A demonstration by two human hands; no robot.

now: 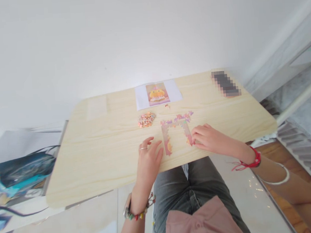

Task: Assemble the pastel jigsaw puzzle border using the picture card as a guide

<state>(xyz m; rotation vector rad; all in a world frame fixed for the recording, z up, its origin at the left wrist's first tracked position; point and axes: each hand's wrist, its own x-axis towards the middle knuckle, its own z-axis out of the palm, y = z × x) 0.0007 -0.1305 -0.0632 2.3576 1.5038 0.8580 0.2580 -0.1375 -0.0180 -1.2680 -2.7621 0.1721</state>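
A partly joined jigsaw puzzle lies on the table in front of me, with its top and two sides linked around a bare middle. Beside its left edge rests my left hand, fingers spread and holding nothing. My right hand is at the lower end of the right side, fingertips pinched on a small jigsaw piece, mostly hidden by the fingers. A band of loose pink and purple pieces lies just above the top edge. Farther left is a heap of mixed jigsaw pieces.
A printed sheet with a yellow cartoon picture lies at the back of the wooden table, a few pieces below it. A pixelated dark object sits back right. At back left lies a pale, see-through sheet.
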